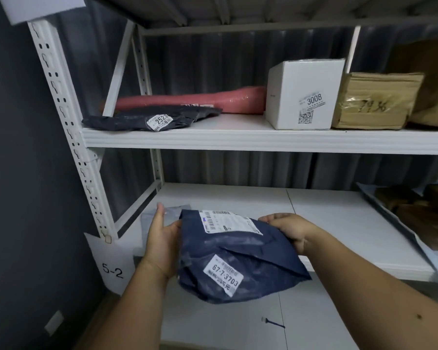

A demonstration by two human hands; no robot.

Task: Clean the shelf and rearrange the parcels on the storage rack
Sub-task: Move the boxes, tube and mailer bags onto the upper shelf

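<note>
Both hands, left hand (pixel 162 238) and right hand (pixel 286 229), grip dark blue plastic mailer bag (pixel 228 258) above lower white shelf board (pixel 339 223) | upper white shelf (pixel 238 140) stocked | placement pending, cleaning unverifiable

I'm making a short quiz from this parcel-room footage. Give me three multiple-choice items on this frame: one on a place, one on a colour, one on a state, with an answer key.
1. Where does the white box marked 3008 stand?
A. On the upper shelf, between the pink parcel and the brown carton
B. On the floor
C. On the lower shelf

2. What colour is the parcel labelled 67-7-3703?
A. Pink
B. Dark blue
C. White

3. How is that parcel held?
A. By one hand
B. It lies unheld on the shelf
C. By both hands

Answers:
1 A: it sits right of the pink parcel and left of the brown carton.
2 B: its wrapper is dark blue.
3 C: the left hand and right hand grip opposite edges.
</note>
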